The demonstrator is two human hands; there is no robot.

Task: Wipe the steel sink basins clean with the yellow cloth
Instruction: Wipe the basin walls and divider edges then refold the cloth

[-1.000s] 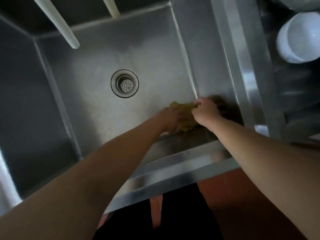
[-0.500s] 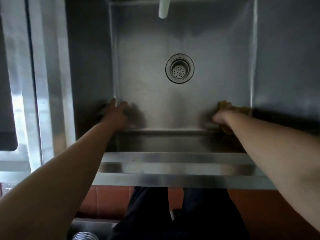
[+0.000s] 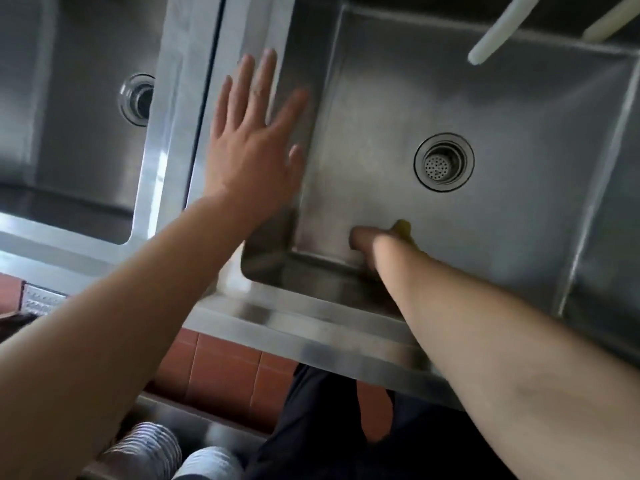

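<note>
Yellow cloth (image 3: 403, 227) mostly behind right hand (image 3: 363, 242)

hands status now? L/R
Left hand: open, fingers spread, holding nothing.
Right hand: low in the basin, on the yellow cloth; grip cannot be told.

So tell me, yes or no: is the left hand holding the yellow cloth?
No, the left hand is spread flat and empty by the basin's edge, while the yellow cloth sits under the right hand.
</note>
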